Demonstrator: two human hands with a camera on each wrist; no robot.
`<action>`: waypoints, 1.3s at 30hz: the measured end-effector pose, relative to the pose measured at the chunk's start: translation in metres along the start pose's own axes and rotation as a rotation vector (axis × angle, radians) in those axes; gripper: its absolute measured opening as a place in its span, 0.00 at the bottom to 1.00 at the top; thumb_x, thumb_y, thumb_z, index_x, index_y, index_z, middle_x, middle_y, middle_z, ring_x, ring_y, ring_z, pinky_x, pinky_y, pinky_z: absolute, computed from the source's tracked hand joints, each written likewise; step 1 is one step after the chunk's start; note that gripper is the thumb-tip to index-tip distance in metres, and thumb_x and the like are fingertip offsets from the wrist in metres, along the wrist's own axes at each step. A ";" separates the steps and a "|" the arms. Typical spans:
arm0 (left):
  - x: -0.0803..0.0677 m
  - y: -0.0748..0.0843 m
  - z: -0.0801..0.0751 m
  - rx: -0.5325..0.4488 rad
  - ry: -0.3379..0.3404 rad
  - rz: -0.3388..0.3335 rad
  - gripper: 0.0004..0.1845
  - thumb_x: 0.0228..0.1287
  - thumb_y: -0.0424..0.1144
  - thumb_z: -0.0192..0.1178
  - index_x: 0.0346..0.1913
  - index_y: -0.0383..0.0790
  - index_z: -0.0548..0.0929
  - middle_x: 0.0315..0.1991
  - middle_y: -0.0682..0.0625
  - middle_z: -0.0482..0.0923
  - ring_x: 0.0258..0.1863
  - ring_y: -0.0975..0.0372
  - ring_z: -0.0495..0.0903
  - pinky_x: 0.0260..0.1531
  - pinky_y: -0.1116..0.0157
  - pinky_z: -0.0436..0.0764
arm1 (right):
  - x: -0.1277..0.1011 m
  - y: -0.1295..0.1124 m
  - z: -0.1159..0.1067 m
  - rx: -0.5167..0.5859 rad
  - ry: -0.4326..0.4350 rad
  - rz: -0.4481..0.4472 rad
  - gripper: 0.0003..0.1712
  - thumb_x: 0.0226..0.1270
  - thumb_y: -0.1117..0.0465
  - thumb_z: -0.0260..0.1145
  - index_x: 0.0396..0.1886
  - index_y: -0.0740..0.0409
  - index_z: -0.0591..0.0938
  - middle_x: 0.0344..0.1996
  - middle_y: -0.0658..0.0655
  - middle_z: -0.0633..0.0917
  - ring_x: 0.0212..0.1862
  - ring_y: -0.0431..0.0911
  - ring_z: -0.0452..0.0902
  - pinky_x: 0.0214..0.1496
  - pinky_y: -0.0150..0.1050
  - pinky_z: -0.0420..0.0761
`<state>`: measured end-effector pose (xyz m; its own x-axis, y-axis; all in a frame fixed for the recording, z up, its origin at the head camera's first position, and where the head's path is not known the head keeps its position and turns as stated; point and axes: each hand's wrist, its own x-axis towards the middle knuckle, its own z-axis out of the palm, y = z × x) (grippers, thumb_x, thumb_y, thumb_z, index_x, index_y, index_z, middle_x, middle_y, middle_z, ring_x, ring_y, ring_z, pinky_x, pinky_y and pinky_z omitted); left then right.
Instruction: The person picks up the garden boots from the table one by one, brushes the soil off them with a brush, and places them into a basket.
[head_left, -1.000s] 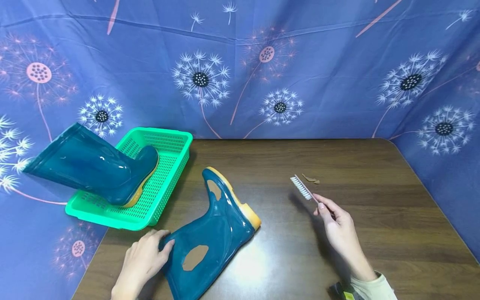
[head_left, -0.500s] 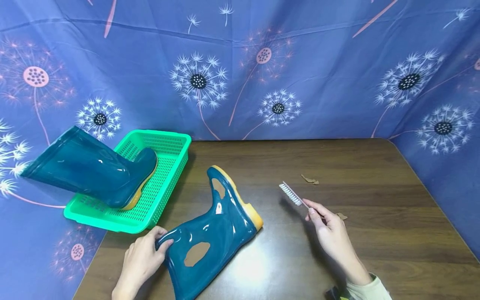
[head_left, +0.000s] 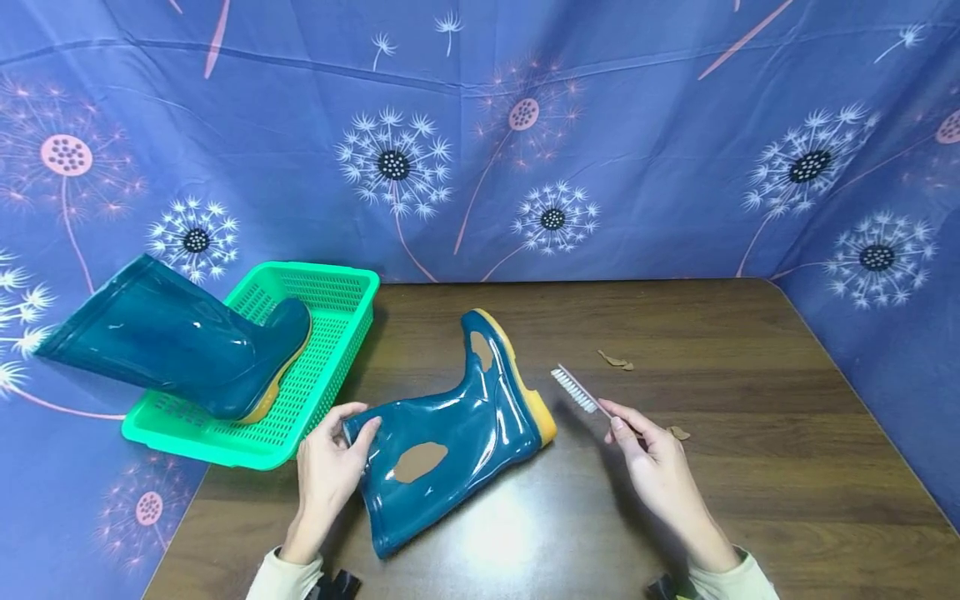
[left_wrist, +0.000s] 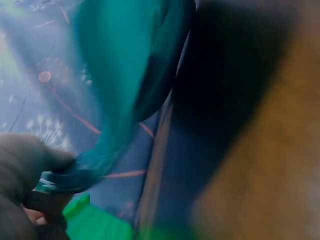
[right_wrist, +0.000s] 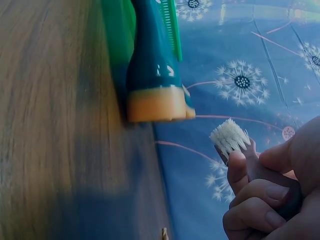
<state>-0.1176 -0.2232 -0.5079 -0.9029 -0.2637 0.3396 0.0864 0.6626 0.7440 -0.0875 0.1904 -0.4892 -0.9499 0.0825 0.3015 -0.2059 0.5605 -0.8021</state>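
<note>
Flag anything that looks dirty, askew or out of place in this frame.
The boot lying on the table has brown patches on its shaft and toe. Brown scraps lie loose on the table beyond the brush. The second boot leans askew in the green basket, its shaft overhanging the rim.

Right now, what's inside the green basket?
The green basket holds the foot of a second teal boot, its shaft leaning out over the left rim. The basket floor under it is covered.
</note>
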 end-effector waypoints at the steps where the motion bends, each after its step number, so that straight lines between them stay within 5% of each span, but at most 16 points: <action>1: 0.005 0.003 0.003 -0.039 0.021 0.007 0.14 0.68 0.41 0.75 0.54 0.48 0.89 0.16 0.53 0.65 0.12 0.66 0.61 0.13 0.66 0.60 | 0.000 -0.001 0.000 0.001 0.001 0.000 0.17 0.84 0.64 0.57 0.63 0.55 0.87 0.32 0.58 0.87 0.34 0.42 0.81 0.35 0.31 0.73; 5: 0.026 0.017 0.014 -0.167 0.075 0.052 0.14 0.70 0.42 0.73 0.56 0.46 0.89 0.15 0.53 0.66 0.11 0.65 0.61 0.12 0.68 0.59 | 0.002 -0.009 0.000 0.017 0.009 -0.006 0.17 0.84 0.65 0.58 0.63 0.54 0.87 0.32 0.54 0.87 0.29 0.37 0.75 0.30 0.34 0.70; 11: 0.053 0.044 0.027 -0.342 0.010 0.059 0.17 0.78 0.41 0.64 0.65 0.45 0.87 0.17 0.52 0.64 0.11 0.64 0.61 0.14 0.69 0.60 | 0.005 -0.020 0.007 0.019 0.038 -0.023 0.18 0.83 0.67 0.58 0.64 0.56 0.86 0.32 0.52 0.87 0.27 0.35 0.68 0.29 0.34 0.68; 20: 0.071 0.085 0.051 -0.403 0.012 0.071 0.20 0.79 0.34 0.56 0.68 0.48 0.85 0.20 0.53 0.64 0.18 0.63 0.62 0.22 0.66 0.60 | 0.006 -0.040 0.022 -0.001 0.008 0.031 0.21 0.85 0.63 0.57 0.71 0.51 0.82 0.34 0.55 0.86 0.27 0.37 0.69 0.28 0.34 0.69; 27: 0.082 0.106 0.072 -0.509 0.089 0.091 0.13 0.75 0.32 0.63 0.53 0.44 0.93 0.23 0.44 0.80 0.17 0.70 0.65 0.20 0.73 0.61 | 0.004 -0.055 0.039 -0.033 0.058 -0.099 0.21 0.81 0.67 0.62 0.67 0.50 0.85 0.33 0.50 0.85 0.35 0.37 0.76 0.36 0.32 0.75; 34: 0.087 0.116 0.080 -0.444 0.078 0.078 0.13 0.74 0.33 0.64 0.54 0.47 0.93 0.15 0.56 0.67 0.14 0.71 0.60 0.18 0.71 0.55 | 0.006 -0.071 0.051 -0.085 0.104 -0.284 0.24 0.75 0.69 0.67 0.67 0.51 0.86 0.30 0.46 0.81 0.31 0.35 0.71 0.31 0.26 0.69; 39: 0.091 0.124 0.074 -0.450 0.044 0.047 0.14 0.73 0.34 0.65 0.56 0.46 0.93 0.14 0.58 0.67 0.14 0.70 0.61 0.17 0.70 0.58 | 0.004 -0.084 0.060 -0.118 0.126 -0.396 0.25 0.72 0.70 0.69 0.66 0.50 0.87 0.31 0.45 0.81 0.28 0.33 0.65 0.27 0.23 0.62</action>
<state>-0.2205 -0.1134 -0.4276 -0.8756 -0.2768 0.3957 0.3099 0.3063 0.9001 -0.0881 0.0948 -0.4516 -0.7651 -0.0625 0.6408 -0.5138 0.6591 -0.5492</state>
